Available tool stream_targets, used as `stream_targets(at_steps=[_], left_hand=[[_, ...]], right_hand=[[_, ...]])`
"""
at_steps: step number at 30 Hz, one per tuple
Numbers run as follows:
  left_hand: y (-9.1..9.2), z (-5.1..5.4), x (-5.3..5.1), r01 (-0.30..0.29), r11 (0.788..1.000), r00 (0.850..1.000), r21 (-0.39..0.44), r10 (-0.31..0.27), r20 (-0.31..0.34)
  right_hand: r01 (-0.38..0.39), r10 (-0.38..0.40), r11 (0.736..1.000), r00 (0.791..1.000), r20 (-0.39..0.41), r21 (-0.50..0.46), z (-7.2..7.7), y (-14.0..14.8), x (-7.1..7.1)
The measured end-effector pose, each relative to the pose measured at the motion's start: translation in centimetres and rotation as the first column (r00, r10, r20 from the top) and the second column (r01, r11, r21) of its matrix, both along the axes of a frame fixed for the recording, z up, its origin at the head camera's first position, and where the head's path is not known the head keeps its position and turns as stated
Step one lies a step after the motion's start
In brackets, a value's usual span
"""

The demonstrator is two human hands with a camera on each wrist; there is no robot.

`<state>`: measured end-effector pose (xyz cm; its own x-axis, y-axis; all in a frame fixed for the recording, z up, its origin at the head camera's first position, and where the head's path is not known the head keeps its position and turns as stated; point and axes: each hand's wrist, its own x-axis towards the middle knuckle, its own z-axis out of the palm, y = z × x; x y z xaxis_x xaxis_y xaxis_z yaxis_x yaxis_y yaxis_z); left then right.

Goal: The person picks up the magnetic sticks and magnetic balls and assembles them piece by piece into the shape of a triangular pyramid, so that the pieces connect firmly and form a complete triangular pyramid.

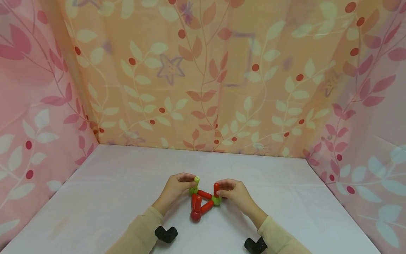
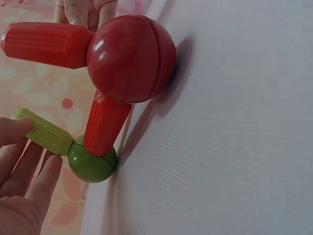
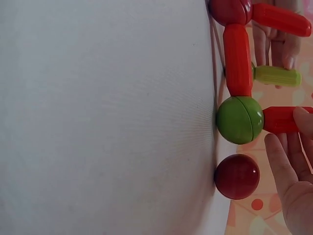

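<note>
On the white table stands a triangle of magnetic sticks and balls, with red sticks (image 1: 204, 194) laid flat as its sides. A green ball (image 1: 193, 191) at the far left corner carries a light green stick (image 2: 49, 137), which my left hand (image 1: 176, 188) pinches between thumb and fingers. My right hand (image 1: 236, 193) pinches the upright red stick (image 3: 279, 119) on the other green ball (image 3: 239, 120). At the near corner is a red ball (image 1: 195, 216) with another upright red stick (image 1: 198, 203), touched by neither hand. All three uprights stand roughly vertical.
A separate red ball (image 3: 237, 176) lies on the table near the right green ball, apart from it; my right hand hides it in the head view. Patterned cloth walls (image 1: 203, 77) enclose the table (image 1: 111, 197) at the back and both sides.
</note>
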<state>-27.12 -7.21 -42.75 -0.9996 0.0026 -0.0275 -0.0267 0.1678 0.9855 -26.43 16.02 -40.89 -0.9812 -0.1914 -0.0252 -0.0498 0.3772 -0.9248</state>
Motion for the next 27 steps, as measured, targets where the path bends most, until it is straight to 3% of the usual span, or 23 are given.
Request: stream_targets(at_steps=[12,27], left_hand=[[0.01,0.18,0.21,-0.002,1.0,1.0,-0.007,0.002,-0.009],[-0.32,0.09,0.02,0.052,0.996,0.998,-0.068,-0.054,-0.034]], right_hand=[[-0.032,0.032,0.999,0.999,-0.018,0.005,-0.03,0.22,0.04],[-0.021,0.025,0.998,0.998,-0.059,0.066,-0.33,-0.35,-0.17]])
